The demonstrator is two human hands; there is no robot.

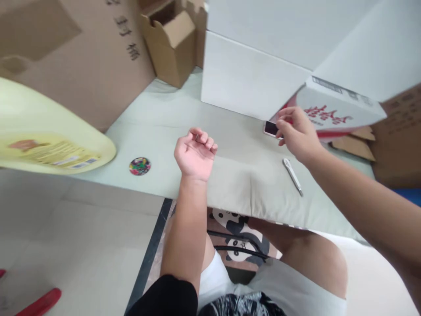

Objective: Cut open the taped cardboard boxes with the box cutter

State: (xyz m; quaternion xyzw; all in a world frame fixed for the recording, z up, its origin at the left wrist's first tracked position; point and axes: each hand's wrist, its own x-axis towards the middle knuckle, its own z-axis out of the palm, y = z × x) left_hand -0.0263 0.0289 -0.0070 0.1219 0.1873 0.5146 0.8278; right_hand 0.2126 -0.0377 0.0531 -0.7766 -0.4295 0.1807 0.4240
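My left hand [196,154] is palm up over the table's front part, its fingers loosely curled and nothing visible in the palm. My right hand [297,131] reaches to the back right, bent fingers apart, with the fingertips over the right end of a small flat device with a dark screen and pale rim [270,128]. Whether they touch it I cannot tell. In front of that hand lies a slim white pen-like tool with a grey tip [292,176]. A round, multicoloured disc [140,166] lies left of my left hand.
A large pale-yellow bottle [52,131] stands at the left edge. Behind are brown cardboard boxes [98,74], an open brown carton [174,48], a white panel [243,74] and a white-and-red box [338,105]. The pale cloth-covered table [158,131] ends above my lap.
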